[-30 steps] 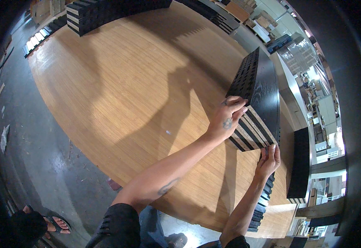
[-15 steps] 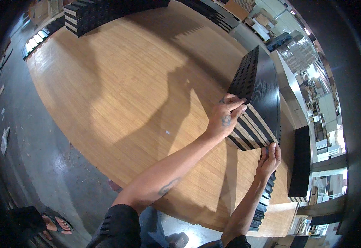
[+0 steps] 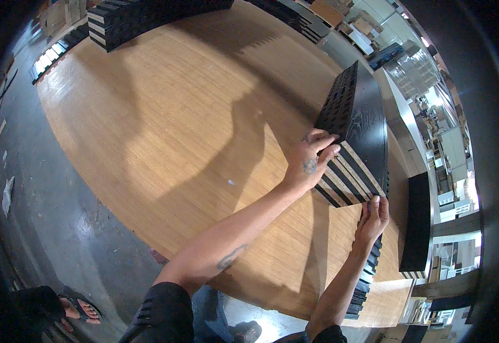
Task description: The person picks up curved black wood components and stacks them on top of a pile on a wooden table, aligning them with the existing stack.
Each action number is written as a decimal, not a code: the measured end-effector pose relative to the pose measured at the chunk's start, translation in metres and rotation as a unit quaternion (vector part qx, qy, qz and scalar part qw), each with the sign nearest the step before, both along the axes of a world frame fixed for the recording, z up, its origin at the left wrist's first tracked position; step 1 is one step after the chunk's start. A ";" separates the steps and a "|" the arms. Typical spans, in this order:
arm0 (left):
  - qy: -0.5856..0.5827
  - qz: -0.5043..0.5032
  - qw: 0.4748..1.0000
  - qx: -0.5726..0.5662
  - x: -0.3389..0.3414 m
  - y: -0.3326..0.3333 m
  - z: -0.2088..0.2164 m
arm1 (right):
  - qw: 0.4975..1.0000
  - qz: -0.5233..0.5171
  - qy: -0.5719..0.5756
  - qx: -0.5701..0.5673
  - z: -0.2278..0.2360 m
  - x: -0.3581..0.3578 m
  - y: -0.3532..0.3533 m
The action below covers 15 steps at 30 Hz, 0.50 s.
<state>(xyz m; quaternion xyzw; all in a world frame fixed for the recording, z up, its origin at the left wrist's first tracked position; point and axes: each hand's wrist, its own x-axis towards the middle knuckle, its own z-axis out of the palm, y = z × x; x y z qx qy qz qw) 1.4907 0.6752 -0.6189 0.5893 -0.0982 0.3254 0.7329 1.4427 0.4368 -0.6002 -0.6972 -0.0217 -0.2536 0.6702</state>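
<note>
Head | wood-grain tabletop [image 3: 192,120] | grey floor [image 3: 103,240] | hands [image 3: 306,164] on black stack [image 3: 368,114]

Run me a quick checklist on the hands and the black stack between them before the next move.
1. Left hand touching the near left corner of the stack of black boards: ok.
2. Right hand touching the stack's near right corner: ok.
3. Firmness of either grip: cannot tell.
4. Underside fully seated on the wooden tabletop: cannot tell, hidden.
5. Separate black stack at far left apart from both hands: ok.
6. Sandalled foot at lower left apart from the stack: ok.
</note>
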 end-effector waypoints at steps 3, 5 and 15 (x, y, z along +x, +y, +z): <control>-0.010 -0.007 1.000 0.001 -0.001 -0.002 -0.007 | 1.000 0.002 -0.002 -0.016 -0.003 -0.001 0.008; -0.006 -0.054 0.998 -0.027 -0.002 0.000 -0.007 | 0.998 -0.022 0.007 -0.057 0.004 -0.005 0.016; -0.045 -0.051 0.998 -0.016 -0.001 0.006 -0.015 | 0.998 -0.020 -0.008 -0.051 -0.001 -0.010 0.009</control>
